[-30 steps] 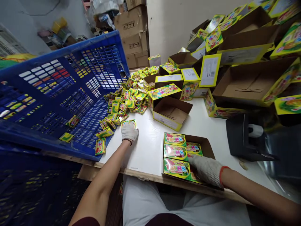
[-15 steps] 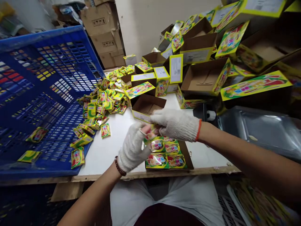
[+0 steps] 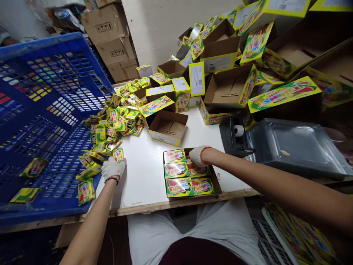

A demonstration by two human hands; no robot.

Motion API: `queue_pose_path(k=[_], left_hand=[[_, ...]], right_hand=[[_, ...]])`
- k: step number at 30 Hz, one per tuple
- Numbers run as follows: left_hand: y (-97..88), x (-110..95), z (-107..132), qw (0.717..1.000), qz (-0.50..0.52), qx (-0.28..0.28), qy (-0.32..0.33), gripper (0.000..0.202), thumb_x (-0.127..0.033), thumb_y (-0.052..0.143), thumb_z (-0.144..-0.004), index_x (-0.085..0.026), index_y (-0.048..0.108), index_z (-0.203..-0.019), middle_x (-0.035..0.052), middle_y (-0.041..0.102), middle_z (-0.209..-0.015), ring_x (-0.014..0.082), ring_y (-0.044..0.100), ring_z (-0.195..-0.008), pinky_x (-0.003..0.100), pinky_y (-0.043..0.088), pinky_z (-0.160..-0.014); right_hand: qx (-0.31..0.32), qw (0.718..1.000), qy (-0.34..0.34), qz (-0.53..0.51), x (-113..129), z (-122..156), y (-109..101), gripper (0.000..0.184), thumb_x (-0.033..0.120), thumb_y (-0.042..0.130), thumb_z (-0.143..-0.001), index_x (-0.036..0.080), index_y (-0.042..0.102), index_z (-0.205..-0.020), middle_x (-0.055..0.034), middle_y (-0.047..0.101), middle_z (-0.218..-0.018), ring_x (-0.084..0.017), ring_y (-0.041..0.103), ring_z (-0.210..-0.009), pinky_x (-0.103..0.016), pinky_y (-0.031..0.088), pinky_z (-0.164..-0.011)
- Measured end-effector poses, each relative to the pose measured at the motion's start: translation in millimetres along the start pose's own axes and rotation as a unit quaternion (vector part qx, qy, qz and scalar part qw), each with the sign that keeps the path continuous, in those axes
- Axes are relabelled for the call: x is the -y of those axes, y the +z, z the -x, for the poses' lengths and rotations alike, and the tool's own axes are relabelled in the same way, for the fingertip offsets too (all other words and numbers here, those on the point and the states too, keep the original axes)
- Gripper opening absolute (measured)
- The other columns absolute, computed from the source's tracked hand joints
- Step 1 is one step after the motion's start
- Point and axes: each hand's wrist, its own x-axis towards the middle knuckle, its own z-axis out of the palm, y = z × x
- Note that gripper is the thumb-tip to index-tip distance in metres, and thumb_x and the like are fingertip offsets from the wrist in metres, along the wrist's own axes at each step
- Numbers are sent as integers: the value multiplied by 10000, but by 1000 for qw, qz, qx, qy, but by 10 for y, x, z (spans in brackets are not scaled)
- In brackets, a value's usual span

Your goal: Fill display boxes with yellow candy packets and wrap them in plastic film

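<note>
Bright yellow and green foil packets (image 3: pixel 113 119) lie in a big messy pile on the white worktop (image 3: pixel 149 176), right beside a tipped blue plastic crate (image 3: pixel 46 42), and a few rest on the crate. The left hand (image 3: pixel 113 169), in a white knit glove, touches one yellow packet (image 3: pixel 118 155) at the edge of the pile, but you cannot tell if its grip is clenched. The right hand (image 3: pixel 199 155), in a white knit glove with an orange cuff, reaches into a low brown cardboard box (image 3: pixel 217 186) and touches the shiny "Twins" packs (image 3: pixel 176 173) lying flat inside. You cannot tell if that grip is clenched either. Just behind sits an open brown box with yellow sides (image 3: pixel 168 127). Farther right stand a black machine with a white roll (image 3: pixel 234 130) and a gray metal tray (image 3: pixel 295 143).
</note>
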Motion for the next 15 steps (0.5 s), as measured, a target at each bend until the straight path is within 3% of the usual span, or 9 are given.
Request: queue_pose_path(k=[4,8,10,11,13,15], left_hand=[[8,107,63,997,78,1,4,455,-377,612,-777,-97,590,-1136,194,660,-1033,387,637,-1051,527,511,-920],[79,-95,321,981,187,-3,45,573,-388,601,-801,-110,487,-1289,113,666,-1049,243,670,-941,370,565,-844],[102,-297,546,960,260,0,105,581,-395,606,-814,-120,473,-1309,101,663,-1080,200,677,-930,307,574,-818],[104,-409,672,935,318,-8,156,577,-397,610,-824,-113,477,-1309,114,660,-1093,201,677,-936,313,578,-820],[82,-628,923,881,380,-52,276,565,-389,628,-845,-126,485,-1324,130,653,-1136,211,671,-979,354,571,-879],[20,-821,1140,836,370,-117,389,544,-331,642,-856,-153,488,-1346,137,639,-1197,233,644,-1075,404,539,-962]], right_hand=[[93,991,10,92,-8,17,167,373,210,813,-574,105,745,-926,-157,750,-834,-329,724,-906,-410,555,-827],[110,984,-9,142,-28,176,244,443,218,708,-766,92,662,-1188,-242,716,-1071,-343,701,-1022,-431,532,-874],[98,983,-20,154,-38,249,237,461,180,619,-834,123,595,-1291,-250,673,-1188,-342,690,-1046,-443,522,-871],[92,983,-24,155,-46,277,210,457,159,604,-834,136,592,-1290,-238,667,-1203,-337,690,-1038,-433,519,-861],[84,984,-30,152,-66,321,101,381,141,583,-827,154,636,-1204,-181,695,-1141,-301,695,-990,-374,514,-827],[46,993,-38,105,-79,377,-69,263,180,493,-885,167,672,-1078,-113,721,-1023,-242,686,-935,-307,503,-784]])
